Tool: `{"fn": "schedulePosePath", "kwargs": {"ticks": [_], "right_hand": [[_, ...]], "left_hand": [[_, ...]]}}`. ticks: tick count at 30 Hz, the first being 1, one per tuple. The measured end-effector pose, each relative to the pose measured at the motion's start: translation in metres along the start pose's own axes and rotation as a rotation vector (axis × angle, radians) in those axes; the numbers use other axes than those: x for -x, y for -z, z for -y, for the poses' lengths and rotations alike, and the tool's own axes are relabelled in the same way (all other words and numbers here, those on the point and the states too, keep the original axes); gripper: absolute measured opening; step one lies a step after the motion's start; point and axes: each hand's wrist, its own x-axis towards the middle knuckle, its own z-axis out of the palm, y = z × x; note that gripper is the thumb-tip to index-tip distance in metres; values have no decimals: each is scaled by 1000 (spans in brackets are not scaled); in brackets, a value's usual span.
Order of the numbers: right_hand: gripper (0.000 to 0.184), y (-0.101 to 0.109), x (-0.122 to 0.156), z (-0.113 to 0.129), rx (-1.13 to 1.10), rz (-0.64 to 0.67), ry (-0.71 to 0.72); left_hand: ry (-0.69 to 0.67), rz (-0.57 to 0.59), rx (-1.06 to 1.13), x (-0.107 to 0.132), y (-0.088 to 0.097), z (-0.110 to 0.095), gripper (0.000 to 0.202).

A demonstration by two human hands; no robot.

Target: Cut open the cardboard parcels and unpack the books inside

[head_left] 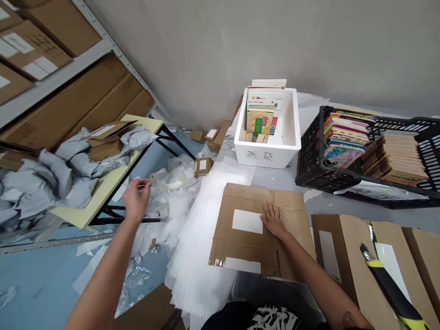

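Observation:
My left hand (137, 197) is raised on the left, its fingertips pinched on a strip of clear tape (172, 184) that trails to the right. The strip is see-through and partly lost against the plastic behind it. My right hand (273, 220) lies flat with fingers spread on a flattened cardboard box (252, 195). Two white labels show on this box, and shiny tape runs along its edges. Beneath its left side is a stack of white foam sheets (192, 270).
A white foam box (268, 156) with books and a black crate (309, 178) of books stand behind. At right, a black-and-yellow box cutter (388, 284) lies on a carton (354, 266). Grey mailer bags (58, 169) cover a table at left; plastic scraps (137, 275) litter the floor.

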Motion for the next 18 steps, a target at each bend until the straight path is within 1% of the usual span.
{"fn": "schedulePosePath", "kwargs": {"ticks": [3, 5, 6, 8, 10, 12, 14, 16, 18], "right_hand": [[60, 2, 0, 1, 18, 26, -11], [60, 3, 0, 2, 24, 39, -17], [60, 5, 0, 2, 21, 43, -19], [60, 7, 1, 3, 10, 49, -22], [61, 9, 2, 4, 2, 57, -20], [61, 11, 3, 4, 4, 63, -14], [61, 13, 4, 4, 12, 60, -6], [60, 12, 5, 4, 17, 45, 0], [60, 11, 6, 3, 7, 17, 15]], "left_hand": [[-241, 76, -56, 20, -5, -39, 23], [-319, 79, -36, 31, -10, -67, 22], [-333, 74, -14, 35, -13, -79, 22], [-322, 65, 21, 41, -16, -98, 19], [-277, 65, 3, 43, -17, -107, 17], [-241, 73, -99, 41, -14, -102, 17], [-237, 95, -241, 36, -7, -82, 17], [-241, 150, -371, 29, 3, -48, 20], [-207, 245, -465, 26, 14, -9, 27]]}}
